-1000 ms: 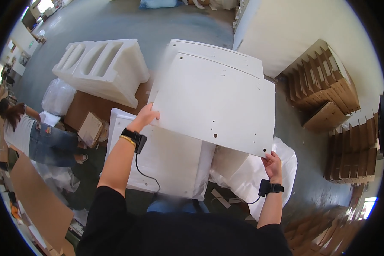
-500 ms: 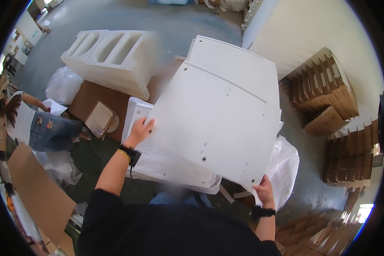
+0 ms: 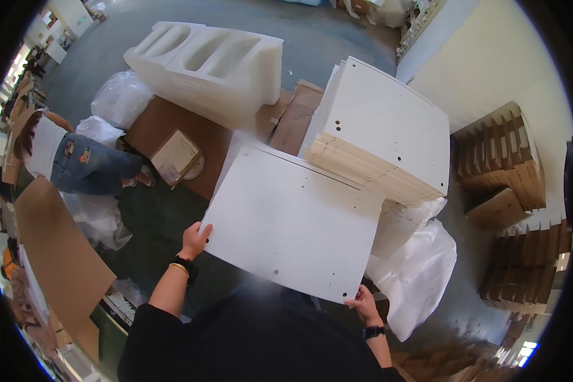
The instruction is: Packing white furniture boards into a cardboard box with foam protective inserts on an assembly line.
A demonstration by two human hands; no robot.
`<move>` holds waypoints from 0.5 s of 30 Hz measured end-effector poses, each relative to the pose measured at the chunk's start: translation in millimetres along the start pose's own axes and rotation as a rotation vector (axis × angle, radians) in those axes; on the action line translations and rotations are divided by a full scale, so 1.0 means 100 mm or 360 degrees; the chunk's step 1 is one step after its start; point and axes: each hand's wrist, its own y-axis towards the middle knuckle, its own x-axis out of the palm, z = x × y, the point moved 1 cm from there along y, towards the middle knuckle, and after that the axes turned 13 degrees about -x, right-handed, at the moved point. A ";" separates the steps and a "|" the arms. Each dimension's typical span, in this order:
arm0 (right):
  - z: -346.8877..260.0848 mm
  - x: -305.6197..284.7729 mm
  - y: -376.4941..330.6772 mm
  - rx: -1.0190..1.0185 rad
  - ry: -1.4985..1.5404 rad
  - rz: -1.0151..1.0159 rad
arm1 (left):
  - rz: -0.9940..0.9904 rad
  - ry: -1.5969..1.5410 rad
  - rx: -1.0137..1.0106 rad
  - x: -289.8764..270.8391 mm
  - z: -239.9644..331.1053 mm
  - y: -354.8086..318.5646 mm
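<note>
Between my two hands is a white drilled panel (image 3: 293, 219), with small dark holes and a groove along its far edge. My left hand (image 3: 196, 240) grips its left edge near the near left corner. At the near right corner, my right hand (image 3: 365, 304) is closed on the edge, thumb on top. Beyond the panel to the right stands a stack of similar white panels (image 3: 388, 121), their pale edges showing. What lies directly under the held panel is mostly hidden; a bit of white foam sheet shows past its far left side.
White foam blocks (image 3: 216, 70) stand at the back left, near a cardboard box (image 3: 175, 156) and bagged foam (image 3: 121, 99). A person (image 3: 76, 156) bends at the left behind a cardboard sheet (image 3: 57, 254). Foam wrap (image 3: 420, 274) hangs at the right, before stacked cartons (image 3: 503, 159).
The panel has come off the stack at the right, moving left and nearer to me in both hands. The stack's top now shows. My view has shifted too.
</note>
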 end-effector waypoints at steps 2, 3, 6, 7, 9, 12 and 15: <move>0.17 -0.06 0.23 -0.0029 0.0041 -0.0013 | 0.0040 0.0062 0.0056 0.11 -0.07 0.16; 0.21 -0.06 0.31 -0.0059 0.0079 -0.0027 | 0.0081 0.0121 0.0112 0.15 -0.02 0.19; 0.29 -0.01 0.56 0.0005 0.0072 -0.0038 | 0.0055 0.0186 0.0033 0.24 -0.25 0.32; 0.31 0.01 0.63 0.0015 0.0099 -0.0048 | 0.0133 0.0303 0.0065 0.28 -0.40 0.36; 0.48 -0.04 0.72 0.0021 0.0127 -0.0047 | 0.0118 0.0364 0.0090 0.37 -0.40 0.43; 0.65 -0.02 0.78 0.0279 0.0053 0.0003 | 0.0316 0.0657 0.0348 0.42 -0.49 0.49; 0.77 -0.04 0.81 0.0228 0.0098 0.0085 | 0.0166 0.0593 0.0265 0.45 -0.52 0.45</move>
